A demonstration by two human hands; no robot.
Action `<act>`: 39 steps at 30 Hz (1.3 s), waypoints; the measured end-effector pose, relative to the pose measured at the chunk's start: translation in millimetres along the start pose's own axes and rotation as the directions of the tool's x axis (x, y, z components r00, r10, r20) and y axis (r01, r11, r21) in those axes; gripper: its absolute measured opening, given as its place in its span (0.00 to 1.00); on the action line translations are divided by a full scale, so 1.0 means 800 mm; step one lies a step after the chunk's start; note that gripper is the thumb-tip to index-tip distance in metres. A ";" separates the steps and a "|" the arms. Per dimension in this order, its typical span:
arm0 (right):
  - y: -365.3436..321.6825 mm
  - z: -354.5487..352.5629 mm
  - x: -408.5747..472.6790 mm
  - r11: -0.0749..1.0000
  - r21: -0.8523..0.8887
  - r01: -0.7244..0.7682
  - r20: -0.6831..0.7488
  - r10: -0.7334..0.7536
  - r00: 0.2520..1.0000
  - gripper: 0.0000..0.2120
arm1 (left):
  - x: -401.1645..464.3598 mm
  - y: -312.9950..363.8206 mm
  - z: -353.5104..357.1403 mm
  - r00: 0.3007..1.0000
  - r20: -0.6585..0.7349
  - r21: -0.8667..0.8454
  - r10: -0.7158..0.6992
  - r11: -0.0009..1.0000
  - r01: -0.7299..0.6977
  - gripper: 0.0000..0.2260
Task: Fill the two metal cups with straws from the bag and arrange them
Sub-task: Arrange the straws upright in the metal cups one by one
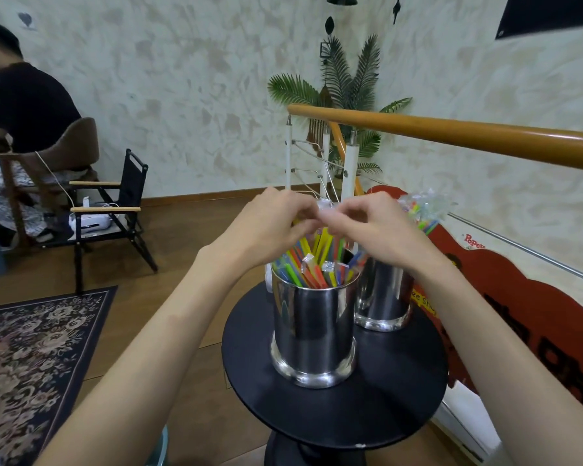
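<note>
Two shiny metal cups stand on a round black table [401, 408]. The near cup [312, 327] is packed with colourful wrapped straws [312, 269]. The far cup [384, 297] sits behind it to the right, its contents mostly hidden by my right wrist. Above the near cup, my left hand [266, 223] and my right hand [377, 223] meet, both pinching the tops of a few yellow and green straws that stand in the near cup. A clear bag [424, 206] with more straws shows behind my right hand.
A red painted bench back [525, 317] runs along the right, under a wooden handrail [451, 129]. On the left are a patterned rug [31, 358], a black folding chair [115, 213] and a seated person [24, 105]. A potted palm [347, 85] stands behind the rail.
</note>
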State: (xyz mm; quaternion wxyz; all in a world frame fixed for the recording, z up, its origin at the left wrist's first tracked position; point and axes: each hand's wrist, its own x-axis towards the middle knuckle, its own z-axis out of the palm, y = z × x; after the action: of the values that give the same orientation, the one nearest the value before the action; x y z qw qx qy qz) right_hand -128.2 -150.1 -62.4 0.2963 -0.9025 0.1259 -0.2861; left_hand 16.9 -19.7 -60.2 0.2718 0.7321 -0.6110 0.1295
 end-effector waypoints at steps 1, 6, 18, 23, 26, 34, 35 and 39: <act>0.002 -0.004 0.001 1.000 0.013 -0.012 -0.048 0.013 0.999 0.15 | 0.000 0.001 0.001 0.999 0.036 0.011 -0.012 1.000 0.012 0.02; 0.017 -0.019 0.004 0.987 0.015 -0.162 -0.162 0.163 0.973 0.02 | -0.001 0.006 0.008 0.966 0.244 0.093 -0.083 0.994 0.062 0.02; 0.038 -0.009 0.006 0.938 0.061 -0.341 0.145 0.330 0.933 0.07 | 0.005 0.000 0.034 0.987 0.078 0.133 -0.137 0.983 0.126 0.16; 0.039 -0.005 0.005 0.934 0.018 -0.358 0.172 0.349 0.921 0.07 | 0.011 0.000 0.040 0.989 0.054 0.143 -0.135 0.982 0.127 0.19; 0.038 -0.005 0.003 0.934 0.032 -0.355 0.209 0.341 0.917 0.02 | 0.016 -0.002 0.041 0.987 0.052 0.141 -0.149 0.980 0.140 0.17; 0.028 0.011 -0.002 0.929 0.095 -0.358 0.228 0.330 0.916 0.07 | 0.021 -0.012 0.038 0.989 0.068 0.022 -0.134 0.991 0.133 0.05; 0.028 0.013 -0.002 0.933 0.082 -0.351 0.203 0.330 0.922 0.09 | 0.021 -0.013 0.038 0.989 0.075 -0.001 -0.130 0.992 0.130 0.05; 0.031 0.020 0.002 0.937 0.044 -0.348 0.159 0.337 0.928 0.09 | 0.020 -0.017 0.036 0.987 0.104 -0.123 -0.119 0.984 0.132 0.11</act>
State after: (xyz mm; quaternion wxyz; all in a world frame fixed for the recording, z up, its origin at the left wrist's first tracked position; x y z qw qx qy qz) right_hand -119.0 -162.9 -87.8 0.3822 -0.8744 0.2487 -0.1659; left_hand 29.2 -47.6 -79.0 0.2966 0.7553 -0.5832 0.0366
